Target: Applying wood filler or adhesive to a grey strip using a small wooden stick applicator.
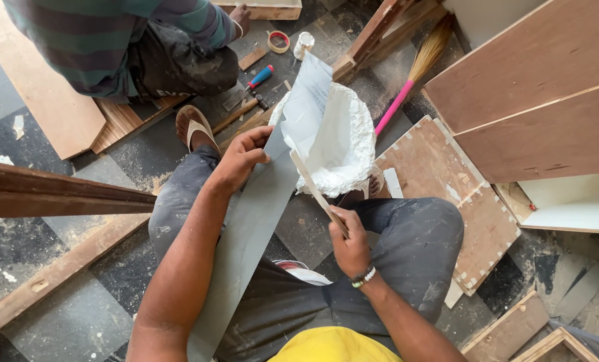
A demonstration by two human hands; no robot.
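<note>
A long grey strip (pixel 259 214) is held across the lap, running from the lower left up to the tub (pixel 336 144), where its far end is curled upward. The left hand (pixel 242 157) is clamped on the strip's left edge about midway along, thumb on top. The right hand (pixel 350 248) is closed around a thin wooden stick (pixel 316 191), whose tip is laid against the strip's right edge just beside the tub. The two hands are kept well apart.

The tub stands on the floor between the knees and is caked with thick white paste, piled over its rim; how much is left inside cannot be told.

For a clean spread, the strip is best kept taut and flat by the left hand, while the stick is drawn along at a shallow angle, so that paste is laid thin and even and none is dropped on the trousers.

Beyond, a second person is crouched by a plank (pixel 51 100). A tape roll (pixel 279 41), a blue-handled tool (pixel 249 87) and a pink-handled broom (pixel 413 74) are left on the sawdust-strewn floor (pixel 78 315).
</note>
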